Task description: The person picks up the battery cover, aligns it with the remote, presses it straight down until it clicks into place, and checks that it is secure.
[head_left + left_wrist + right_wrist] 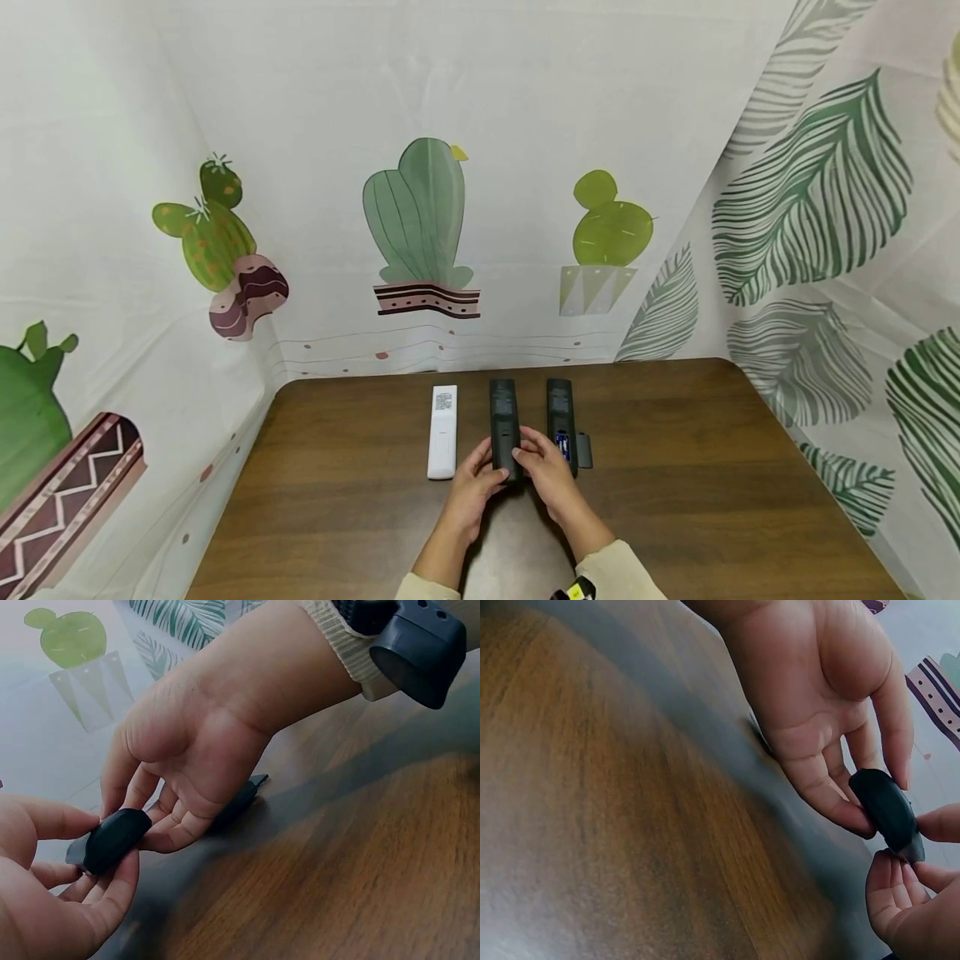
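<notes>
The person's left hand (471, 496) and right hand (553, 482) pinch a black remote (505, 417) at the counter (330, 500), between a white remote (442, 435) and an open remote (559, 407).

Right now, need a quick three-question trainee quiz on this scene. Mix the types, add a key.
1. True or false: the left hand and right hand both hold the middle remote.
2. How many other remotes are in view?
3. Which remote lies opened up, and what shows it?

Key:
1. True.
2. Two: the white remote and the black right remote.
3. The right remote: blue batteries show, and what looks like its cover lies beside it on the table.
</notes>
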Demonstrator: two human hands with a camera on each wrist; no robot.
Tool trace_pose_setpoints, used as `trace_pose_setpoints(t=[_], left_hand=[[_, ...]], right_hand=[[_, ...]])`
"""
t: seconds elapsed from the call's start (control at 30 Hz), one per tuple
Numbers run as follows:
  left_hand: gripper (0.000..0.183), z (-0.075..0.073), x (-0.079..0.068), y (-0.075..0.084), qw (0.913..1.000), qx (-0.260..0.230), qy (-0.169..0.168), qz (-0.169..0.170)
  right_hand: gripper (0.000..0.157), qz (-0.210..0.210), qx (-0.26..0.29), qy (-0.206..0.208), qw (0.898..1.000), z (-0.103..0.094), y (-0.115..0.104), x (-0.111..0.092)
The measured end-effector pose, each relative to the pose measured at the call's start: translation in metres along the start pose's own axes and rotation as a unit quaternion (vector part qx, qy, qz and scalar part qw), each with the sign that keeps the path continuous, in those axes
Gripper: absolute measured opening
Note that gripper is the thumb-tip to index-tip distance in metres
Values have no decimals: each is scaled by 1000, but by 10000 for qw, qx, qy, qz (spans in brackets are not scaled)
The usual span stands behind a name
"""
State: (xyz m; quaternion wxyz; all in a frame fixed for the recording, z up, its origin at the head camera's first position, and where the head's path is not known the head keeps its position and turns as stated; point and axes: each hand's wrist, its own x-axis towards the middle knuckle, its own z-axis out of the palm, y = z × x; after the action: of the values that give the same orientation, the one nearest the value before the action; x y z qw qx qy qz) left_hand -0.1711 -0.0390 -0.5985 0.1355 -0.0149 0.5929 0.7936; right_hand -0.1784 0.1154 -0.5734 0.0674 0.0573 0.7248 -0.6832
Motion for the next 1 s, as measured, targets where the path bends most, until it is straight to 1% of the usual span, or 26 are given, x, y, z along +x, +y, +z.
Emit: trace_pose_setpoints(t=[0.03, 0.27, 0.47, 0.57, 0.63, 0.9, 1.0], left_hand=[[74, 0, 0, 0, 10000, 39, 18, 1], [75, 3, -2, 3, 9995, 282, 85, 75], [75, 3, -1, 2, 9977, 616, 267, 12], [74, 3, -1, 1, 9963, 782, 351, 48], [74, 3, -1, 0, 9958, 811, 414, 32], [67, 1, 3, -7, 9882, 1376, 540, 410], [65, 1, 3, -8, 9874, 1426, 560, 401]], right_hand=[[54, 6, 7, 30, 10000, 0, 4, 3], [53, -38, 35, 147, 9999, 2, 8, 8], [52, 46, -20, 161, 9999, 4, 16, 14], [52, 47, -51, 188, 9998, 5, 18, 16], [52, 19, -70, 205, 9998, 6, 18, 15], [51, -237, -261, 252, 9991, 8, 16, 12], [50, -317, -300, 268, 9987, 9, 17, 12]])
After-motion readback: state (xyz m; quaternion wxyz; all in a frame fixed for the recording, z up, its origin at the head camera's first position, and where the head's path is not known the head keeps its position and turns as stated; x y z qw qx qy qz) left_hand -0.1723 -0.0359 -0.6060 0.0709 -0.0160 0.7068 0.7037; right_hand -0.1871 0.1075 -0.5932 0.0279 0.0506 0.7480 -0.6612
